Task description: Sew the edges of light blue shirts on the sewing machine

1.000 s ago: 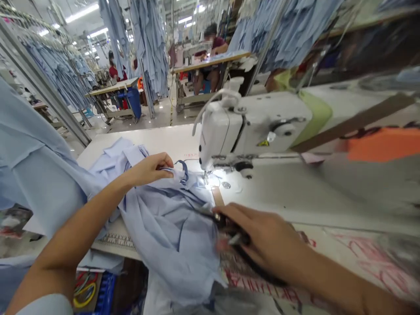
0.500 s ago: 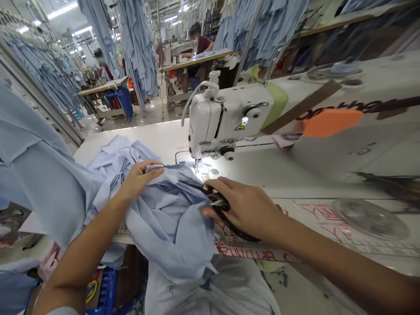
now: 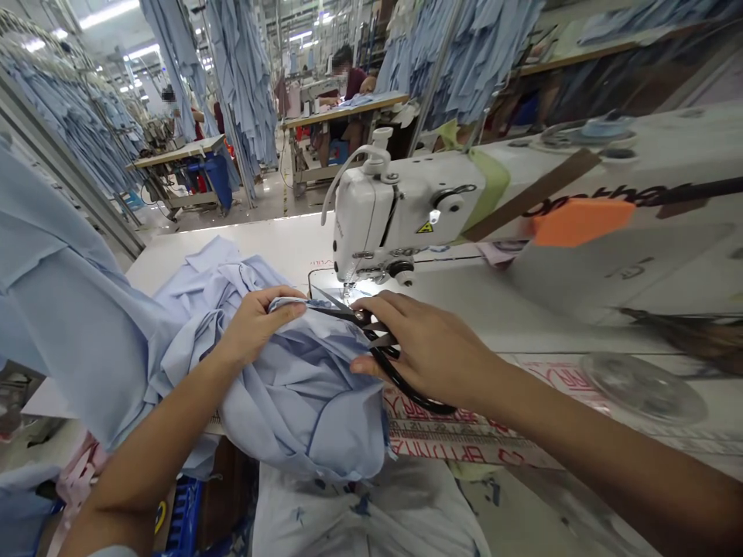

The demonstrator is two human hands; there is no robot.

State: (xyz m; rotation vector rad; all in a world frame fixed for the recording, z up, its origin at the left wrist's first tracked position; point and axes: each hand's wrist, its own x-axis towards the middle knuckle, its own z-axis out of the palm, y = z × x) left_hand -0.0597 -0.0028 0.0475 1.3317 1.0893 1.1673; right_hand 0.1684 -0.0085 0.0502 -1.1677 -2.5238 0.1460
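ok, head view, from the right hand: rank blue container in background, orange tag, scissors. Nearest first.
1. Scissors: held in the right hand, blades pointing left.
2. Orange tag: at the sewing machine, beyond the hand and to its right.
3. Blue container: well behind the machine, across the floor, on the left.

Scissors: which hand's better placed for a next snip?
Right hand, likely: it holds the scissors, blades open beside the light-blue fabric; the left hand pinches that fabric's edge.

Crumpled lt blue cloth [image 3: 296, 387], open blk-hndl scissors [image 3: 363, 317] at its edge
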